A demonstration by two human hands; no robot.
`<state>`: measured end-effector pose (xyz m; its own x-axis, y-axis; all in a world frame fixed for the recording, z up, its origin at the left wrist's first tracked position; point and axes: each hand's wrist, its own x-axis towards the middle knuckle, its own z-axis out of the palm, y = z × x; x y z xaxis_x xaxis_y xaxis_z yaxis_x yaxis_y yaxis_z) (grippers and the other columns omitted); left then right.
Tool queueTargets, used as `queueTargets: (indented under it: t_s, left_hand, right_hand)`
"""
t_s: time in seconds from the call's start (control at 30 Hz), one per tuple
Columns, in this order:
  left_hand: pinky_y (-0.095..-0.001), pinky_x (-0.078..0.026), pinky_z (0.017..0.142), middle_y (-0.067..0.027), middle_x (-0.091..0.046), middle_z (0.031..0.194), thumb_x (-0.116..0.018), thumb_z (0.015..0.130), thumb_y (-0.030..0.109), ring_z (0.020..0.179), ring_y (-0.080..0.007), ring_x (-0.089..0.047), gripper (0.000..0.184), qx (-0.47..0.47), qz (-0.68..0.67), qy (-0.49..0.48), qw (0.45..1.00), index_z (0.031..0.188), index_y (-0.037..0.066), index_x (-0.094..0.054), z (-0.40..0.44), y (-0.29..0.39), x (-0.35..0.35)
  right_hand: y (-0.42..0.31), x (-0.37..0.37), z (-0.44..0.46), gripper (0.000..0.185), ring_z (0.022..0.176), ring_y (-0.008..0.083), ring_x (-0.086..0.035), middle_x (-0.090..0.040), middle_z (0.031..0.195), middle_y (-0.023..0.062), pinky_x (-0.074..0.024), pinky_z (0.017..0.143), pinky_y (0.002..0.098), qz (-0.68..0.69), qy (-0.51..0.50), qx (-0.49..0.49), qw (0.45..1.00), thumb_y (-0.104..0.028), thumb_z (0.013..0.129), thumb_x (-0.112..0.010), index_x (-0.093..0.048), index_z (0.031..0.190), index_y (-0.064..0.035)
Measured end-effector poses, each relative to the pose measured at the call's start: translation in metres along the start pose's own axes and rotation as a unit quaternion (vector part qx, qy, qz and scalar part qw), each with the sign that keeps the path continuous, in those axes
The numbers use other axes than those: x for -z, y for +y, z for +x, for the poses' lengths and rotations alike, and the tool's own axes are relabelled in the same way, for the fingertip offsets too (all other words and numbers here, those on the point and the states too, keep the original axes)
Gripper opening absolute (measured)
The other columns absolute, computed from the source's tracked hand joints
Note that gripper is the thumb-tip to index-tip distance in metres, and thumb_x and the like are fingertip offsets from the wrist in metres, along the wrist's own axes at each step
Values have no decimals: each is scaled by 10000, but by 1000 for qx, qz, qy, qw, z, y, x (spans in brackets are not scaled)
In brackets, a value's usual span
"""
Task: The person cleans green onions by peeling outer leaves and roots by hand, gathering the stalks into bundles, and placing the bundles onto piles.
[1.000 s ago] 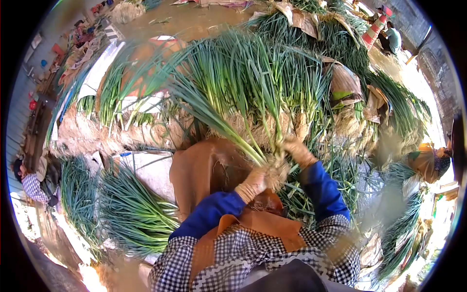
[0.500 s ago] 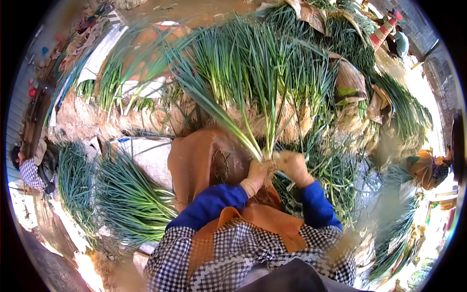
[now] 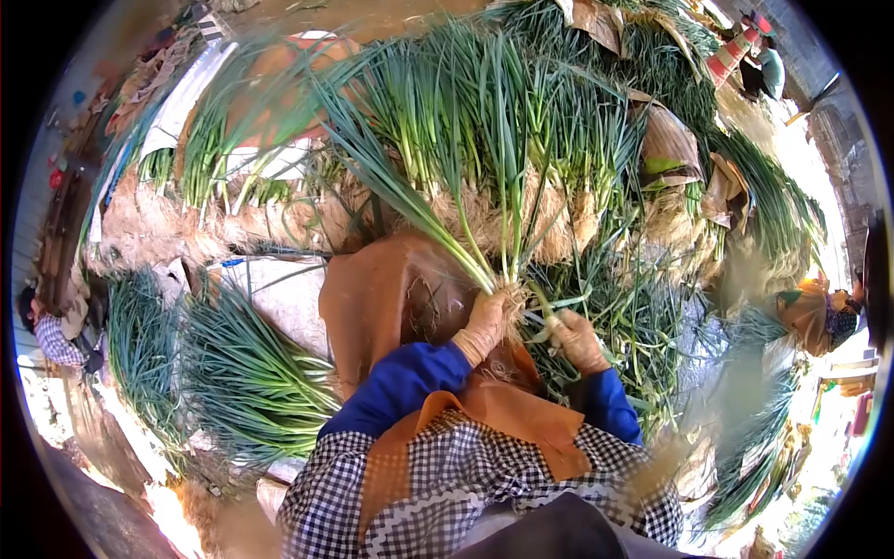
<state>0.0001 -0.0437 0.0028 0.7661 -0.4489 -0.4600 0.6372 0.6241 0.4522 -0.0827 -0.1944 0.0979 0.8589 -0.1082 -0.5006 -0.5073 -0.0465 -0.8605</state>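
My left hand [image 3: 486,328] is closed round the root end of a small bunch of green onions [image 3: 504,228], whose pale stalks and long green leaves fan out away from me. Pale stringy roots [image 3: 513,312] stick out beside its fingers. Just to the right, my right hand [image 3: 575,341] is closed on a loose green onion leaf [image 3: 543,303], with strips showing around its fingers. The two hands are apart. A brown cover [image 3: 358,303] lies over my lap, below the bunch.
A long row of green onions [image 3: 438,112] with roots toward me stands ahead. Another pile [image 3: 256,373] lies on my left, beside a white sack [image 3: 289,303]. Loose leaves [image 3: 633,326] litter the ground on my right. Other people sit at the far left [image 3: 60,340] and far right [image 3: 805,317].
My right hand has moved down and to the right, away from the bunch, pulling a leaf with it. My left hand keeps its hold, nearly in place.
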Motion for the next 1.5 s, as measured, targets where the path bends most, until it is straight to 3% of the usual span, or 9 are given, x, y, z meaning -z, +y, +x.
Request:
queueTargets:
  t_s: [0.17, 0.33, 0.47, 0.53, 0.73, 0.87, 1.07, 1.2, 1.5]
  left_hand:
    - [-292, -504, 631, -115, -623, 904, -522, 855, 139, 780, -190, -606, 217, -15, 15, -21, 1000, 1019, 2, -557, 0, -1, 5]
    - [-284, -493, 554, -112, -609, 881, -496, 882, 236, 677, -184, -582, 265, 53, -67, -103, 991, 1038, 26, -538, -4, 5, 15]
    - [-234, -455, 477, -100, -590, 828, -475, 896, 289, 639, -168, -561, 296, 67, -137, -127, 980, 1038, 35, -533, -9, 15, 16]
    - [-203, -441, 464, -102, -599, 861, -455, 903, 269, 641, -160, -562, 277, 32, -89, -75, 993, 1032, 39, -540, -13, 16, 9]
    - [-221, -464, 511, -66, -625, 937, -483, 884, 204, 678, -126, -579, 282, 34, -7, -54, 998, 1098, 29, -537, -20, 27, -3]
    - [-285, -521, 639, -174, -594, 1066, -450, 893, 167, 737, -183, -603, 279, 41, 4, 45, 998, 1063, -43, -521, -12, 12, -12]
    - [-267, -491, 706, -101, -606, 999, -484, 891, 159, 818, -159, -578, 257, 26, 36, -52, 998, 1074, -12, -542, -10, 2, 5]
    - [-267, -477, 722, -83, -599, 986, -473, 881, 130, 797, -150, -569, 269, -57, 9, 40, 997, 1100, -15, -533, -6, 6, -3]
    - [-308, -499, 762, -103, -592, 980, -456, 839, 11, 857, -198, -584, 277, -92, 35, 7, 995, 1107, -33, -508, -4, -10, 0]
  right_hand:
    - [63, 101, 19, 470, 826, 274, -632, -635, 888, 181, -497, 691, 366, -715, -26, -134, 686, -450, 857, -416, -665, 834, -51]
    - [-43, -1, 76, 450, 673, 106, -529, -578, 813, 51, -440, 590, 245, -14, -7, 46, 999, -374, 933, -384, -493, 1177, -11]
    - [11, -52, 166, 340, 737, 152, -520, -597, 841, 62, -418, 655, 282, -6, 64, 248, 967, -270, 937, -419, -555, 1075, 9]
    - [-10, -59, 129, 276, 610, 126, -473, -547, 719, -1, -394, 567, 271, -268, 206, 167, 926, -259, 896, -505, -592, 875, 2]
    - [23, 35, -7, 368, 628, 301, -597, -628, 729, 154, -459, 567, 354, -165, 65, -8, 984, -370, 873, -485, -586, 883, -17]
    - [30, 82, -21, 444, 722, 277, -640, -641, 767, 142, -488, 596, 374, -706, -22, -50, 706, -484, 847, -461, -567, 1070, -115]
    - [-57, -17, 126, 441, 716, 232, -617, -649, 849, 144, -474, 640, 341, -139, 64, 130, 980, -422, 831, -566, -599, 1014, -22]
    - [-45, -49, 172, 404, 740, 409, -569, -599, 763, 240, -448, 666, 454, -241, 243, 233, 910, -383, 871, -487, -607, 890, 2]
    - [-55, -48, 102, 354, 647, 290, -609, -616, 690, 123, -469, 601, 375, -404, 272, 188, 853, -435, 803, -576, -591, 829, -82]
